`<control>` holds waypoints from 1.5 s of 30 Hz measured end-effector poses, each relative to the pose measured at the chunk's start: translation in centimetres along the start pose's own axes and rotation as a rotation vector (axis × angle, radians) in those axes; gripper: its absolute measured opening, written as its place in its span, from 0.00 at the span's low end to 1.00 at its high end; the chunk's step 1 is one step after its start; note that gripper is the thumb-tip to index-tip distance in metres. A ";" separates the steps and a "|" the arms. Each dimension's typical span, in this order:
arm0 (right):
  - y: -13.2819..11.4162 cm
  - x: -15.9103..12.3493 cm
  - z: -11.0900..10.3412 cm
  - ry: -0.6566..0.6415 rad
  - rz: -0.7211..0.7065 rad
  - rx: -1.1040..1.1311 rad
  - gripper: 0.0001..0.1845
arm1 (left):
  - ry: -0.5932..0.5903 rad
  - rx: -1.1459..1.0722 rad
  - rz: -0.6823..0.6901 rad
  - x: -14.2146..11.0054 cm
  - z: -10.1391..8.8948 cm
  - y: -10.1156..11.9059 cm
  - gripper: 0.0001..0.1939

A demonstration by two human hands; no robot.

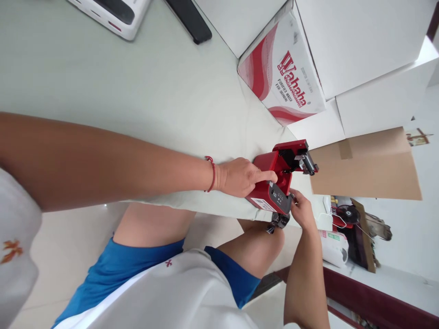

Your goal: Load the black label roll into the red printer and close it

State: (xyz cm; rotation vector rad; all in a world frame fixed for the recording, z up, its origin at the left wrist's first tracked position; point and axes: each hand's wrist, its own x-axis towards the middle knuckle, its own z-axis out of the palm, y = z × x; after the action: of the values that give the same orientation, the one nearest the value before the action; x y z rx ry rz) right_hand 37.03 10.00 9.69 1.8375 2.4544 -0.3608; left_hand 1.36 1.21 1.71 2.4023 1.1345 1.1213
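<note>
Red box (265, 161), single, black-panelled, lid raised, is touched by one left hand (240, 177), one right hand (303, 210); neither grip's closure can be told.

"Wahaha ® PURIFIED WATER FOR DRINKING" printed on red-white carton (283, 73).

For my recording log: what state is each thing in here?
Red box: open
Left hand: index finger extended
Right hand: at the box's edge
Red bracelet: worn
Wahaha carton: closure unclear
Black device: lying flat
White device: lying flat, power unclear
</note>
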 end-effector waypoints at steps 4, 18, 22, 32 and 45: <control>-1.6 -0.9 -0.3 -0.148 -0.071 0.069 0.26 | 0.003 -0.011 -0.004 0.2 0.2 -0.3 0.30; -6.4 -6.9 -13.2 -0.376 -0.198 0.062 0.22 | -0.025 0.039 -0.011 0.3 -0.2 -0.1 0.30; -10.4 -4.6 -12.1 -0.246 -0.170 -0.007 0.28 | -0.024 0.032 -0.012 0.4 -0.2 -0.3 0.31; -16.6 2.8 -6.1 -0.339 -0.257 -0.106 0.17 | 0.091 0.071 0.119 -0.2 0.5 0.6 0.36; -17.3 4.8 -6.1 -0.445 -0.217 -0.098 0.13 | 0.096 0.066 0.122 -1.3 1.5 3.5 0.41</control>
State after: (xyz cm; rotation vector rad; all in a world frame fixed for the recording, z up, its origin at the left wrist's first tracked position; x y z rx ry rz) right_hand 19.73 11.21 17.38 1.2842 2.3071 -0.5774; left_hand 3.85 -1.89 1.79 2.5230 1.0820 1.2692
